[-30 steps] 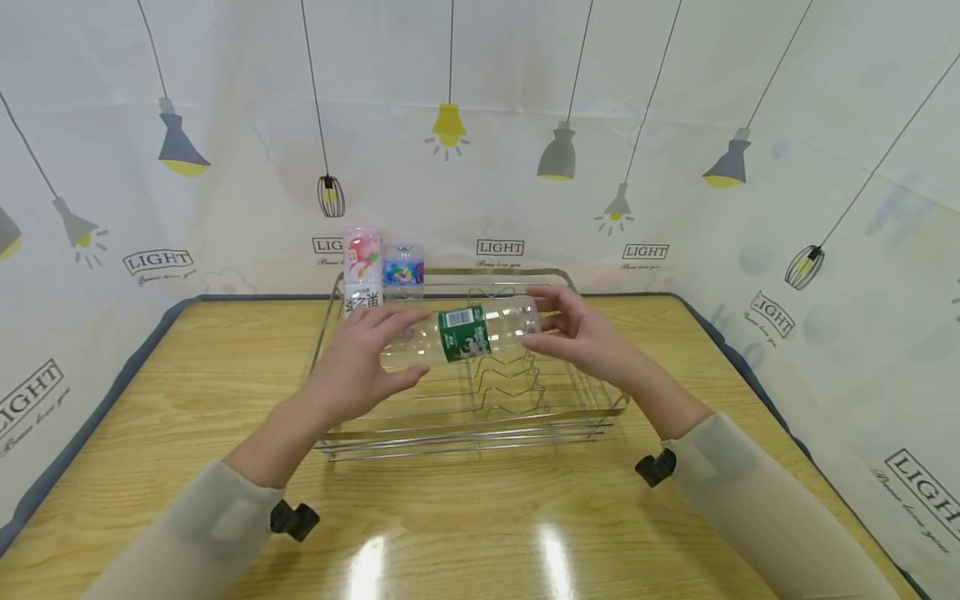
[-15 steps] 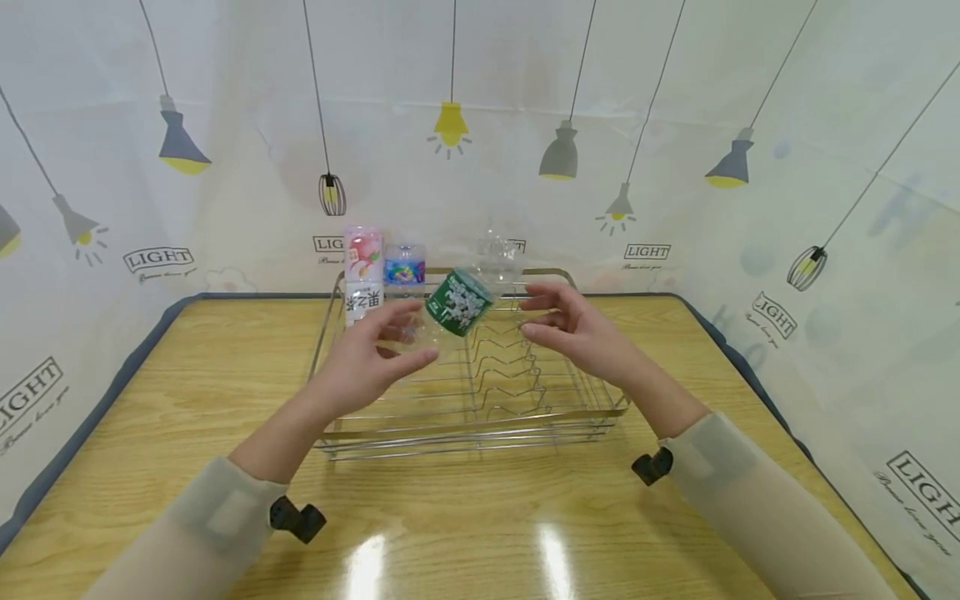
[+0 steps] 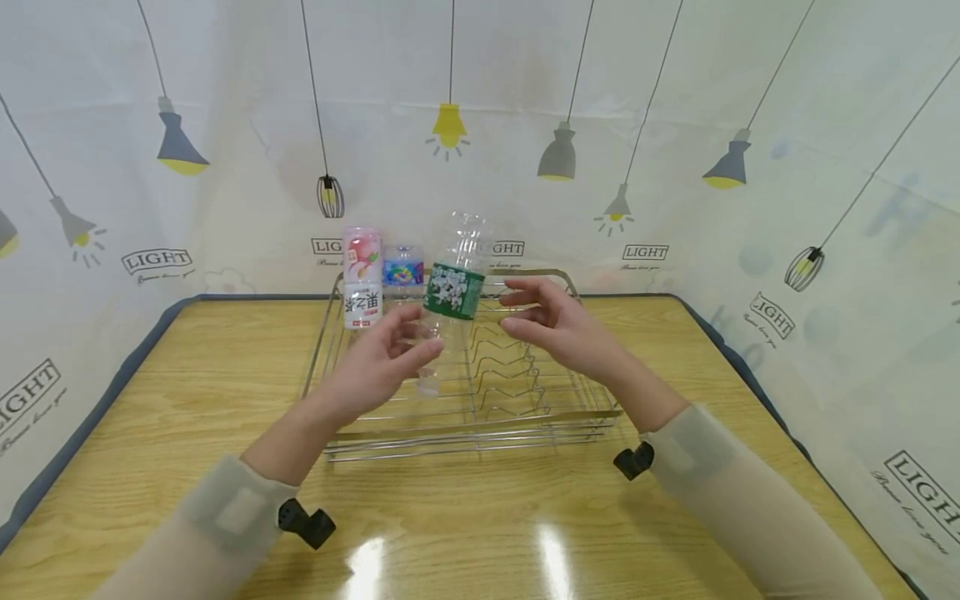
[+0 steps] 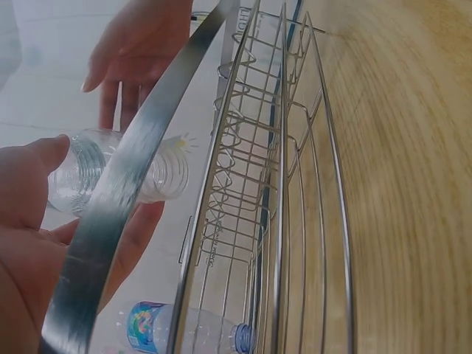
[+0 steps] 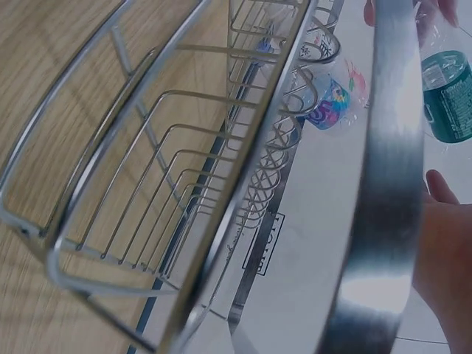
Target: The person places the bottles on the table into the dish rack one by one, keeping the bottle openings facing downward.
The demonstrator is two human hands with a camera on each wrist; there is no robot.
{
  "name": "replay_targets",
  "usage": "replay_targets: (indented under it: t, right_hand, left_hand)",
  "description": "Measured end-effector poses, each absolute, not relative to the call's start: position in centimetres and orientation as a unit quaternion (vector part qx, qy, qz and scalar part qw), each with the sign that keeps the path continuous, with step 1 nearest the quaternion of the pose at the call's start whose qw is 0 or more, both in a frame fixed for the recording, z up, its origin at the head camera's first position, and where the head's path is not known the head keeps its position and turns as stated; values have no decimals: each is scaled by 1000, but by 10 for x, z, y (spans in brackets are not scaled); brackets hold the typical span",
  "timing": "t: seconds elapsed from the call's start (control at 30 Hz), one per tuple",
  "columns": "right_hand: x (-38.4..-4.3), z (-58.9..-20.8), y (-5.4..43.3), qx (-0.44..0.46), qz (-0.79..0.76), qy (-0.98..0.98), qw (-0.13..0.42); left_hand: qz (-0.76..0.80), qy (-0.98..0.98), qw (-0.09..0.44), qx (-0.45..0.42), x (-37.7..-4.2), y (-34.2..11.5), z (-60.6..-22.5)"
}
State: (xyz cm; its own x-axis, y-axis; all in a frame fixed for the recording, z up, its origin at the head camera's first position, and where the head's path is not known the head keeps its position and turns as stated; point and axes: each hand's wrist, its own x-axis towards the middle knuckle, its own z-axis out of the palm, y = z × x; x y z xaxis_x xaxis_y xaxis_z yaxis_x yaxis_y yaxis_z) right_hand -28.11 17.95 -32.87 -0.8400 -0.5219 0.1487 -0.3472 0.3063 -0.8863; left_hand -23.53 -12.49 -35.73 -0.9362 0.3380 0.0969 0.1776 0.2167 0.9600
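My left hand (image 3: 375,362) holds a clear plastic bottle (image 3: 453,292) with a green label, its thumb in front and fingers behind. The bottle leans base up over the wire dish rack (image 3: 480,423), its neck pointing down. In the left wrist view the bottle's clear shoulder and threaded neck (image 4: 168,173) show between thumb and fingers. To the right of the label, my right hand (image 3: 566,329) hangs apart from the bottle, fingers loosely bent, holding nothing. At the rack's left back stand a pink-and-white bottle (image 3: 363,275) and a clear bottle with a blue label (image 3: 405,272), both base up.
The rack's rim is gold-coloured, and a row of zigzag wire dividers (image 3: 510,375) runs along its middle. It stands on a wood-grain table (image 3: 225,375). Behind hangs a pale cloth (image 3: 510,200) printed with lamps.
The bottle has turned from lying sideways between both hands to leaning base up in the left hand. The right hand has let go of its base and shifted slightly left.
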Motion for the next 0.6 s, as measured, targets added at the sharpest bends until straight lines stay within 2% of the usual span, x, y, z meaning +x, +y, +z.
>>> replay_targets:
  t: [0.33,0.6]
  right_hand:
    - [-284,-326,156,-283,-572,767,68]
    - [-283,-323,142,-273,-596,750,85]
  left_hand:
    - [614,760,103,183,-233,-116,-358]
    - [606,763,122,188,-232,-114,-359]
